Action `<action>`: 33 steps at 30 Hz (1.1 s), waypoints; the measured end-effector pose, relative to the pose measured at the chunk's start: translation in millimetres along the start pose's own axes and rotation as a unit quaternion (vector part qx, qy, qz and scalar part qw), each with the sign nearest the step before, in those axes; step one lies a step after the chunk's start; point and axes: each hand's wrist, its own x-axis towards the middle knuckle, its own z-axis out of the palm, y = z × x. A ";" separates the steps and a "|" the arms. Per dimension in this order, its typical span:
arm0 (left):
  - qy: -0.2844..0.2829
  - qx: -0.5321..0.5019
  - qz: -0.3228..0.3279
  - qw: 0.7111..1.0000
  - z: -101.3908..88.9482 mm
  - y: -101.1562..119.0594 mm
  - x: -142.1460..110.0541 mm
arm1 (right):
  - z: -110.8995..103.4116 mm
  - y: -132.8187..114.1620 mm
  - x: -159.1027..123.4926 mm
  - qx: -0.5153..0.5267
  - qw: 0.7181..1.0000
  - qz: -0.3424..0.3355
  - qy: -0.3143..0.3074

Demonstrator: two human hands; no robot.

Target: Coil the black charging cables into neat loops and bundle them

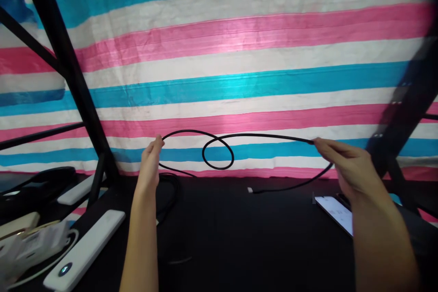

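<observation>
A thin black cable point(260, 135) stretches between my two hands above the dark table, with one loop in its middle. My left hand point(151, 157) pinches it at the left, and more of the cable trails below that hand toward the tabletop. Over on the right, my right hand point(345, 159) grips the cable between thumb and fingers. From there a free end hangs down and curves left to a pale metal connector point(250, 190). Further black cable coils point(171, 196) lie on the table just behind my left forearm, partly hidden by it.
A long white bar-shaped device point(85, 251) lies at the left, by white adapters and cords point(37, 246). A phone with a lit screen point(337, 212) rests beside my right forearm. Black metal frame posts point(75, 86) stand before a striped plastic sheet point(239, 77).
</observation>
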 end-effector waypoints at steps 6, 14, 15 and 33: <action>0.074 0.060 -0.003 0.995 -7.0 1.0 4.3 | -0.5 0.2 7.3 0.033 0.994 -0.019 0.106; 0.144 0.093 0.039 0.984 -21.9 -1.8 11.0 | -0.5 -13.3 2.2 0.054 0.986 -0.047 0.148; 0.153 0.088 0.043 0.983 -23.3 -0.5 11.1 | -1.1 -14.0 1.6 0.053 0.986 -0.059 0.147; -0.249 0.057 0.130 0.958 56.3 53.9 -79.8 | 51.9 -37.4 -65.7 -0.124 0.960 -0.199 -0.155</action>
